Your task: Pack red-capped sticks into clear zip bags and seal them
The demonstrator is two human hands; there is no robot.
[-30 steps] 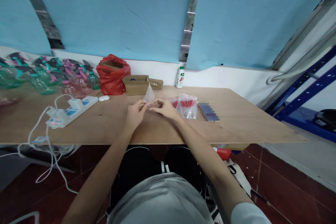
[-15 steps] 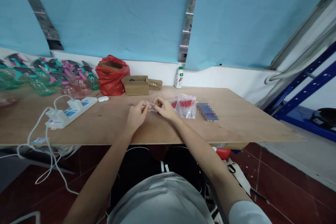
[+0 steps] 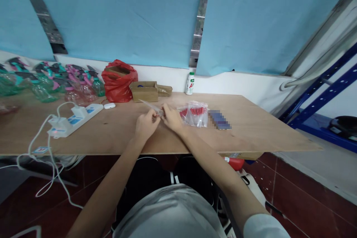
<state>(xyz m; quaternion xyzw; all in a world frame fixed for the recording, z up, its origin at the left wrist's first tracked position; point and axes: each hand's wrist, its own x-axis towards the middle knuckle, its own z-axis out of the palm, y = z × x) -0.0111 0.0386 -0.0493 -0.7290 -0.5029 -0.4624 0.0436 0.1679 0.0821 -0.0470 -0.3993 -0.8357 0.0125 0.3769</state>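
Over the middle of the wooden table (image 3: 117, 134), both my hands pinch a small clear plastic bag (image 3: 149, 105). The bag sticks out up and to the left from between the fingers; its contents, if any, are too small to make out. My left hand (image 3: 147, 123) closes on its near edge, fingers curled. My right hand (image 3: 170, 117) grips it from the other side, the fingertips almost meeting those of the left. Just right of my right hand lie several clear zip bags (image 3: 197, 113) with red items inside.
A pixelated phone-like slab (image 3: 219, 119) lies right of the bags. Behind stand a cardboard box (image 3: 145, 92), a red plastic bag (image 3: 118, 85) and a white bottle (image 3: 190, 84). A power strip (image 3: 75, 119) with cables and several spray bottles (image 3: 41, 91) are at the left.
The clear bag has turned in my fingers and now points up and to the left. My hands have shifted slightly and stay close together.
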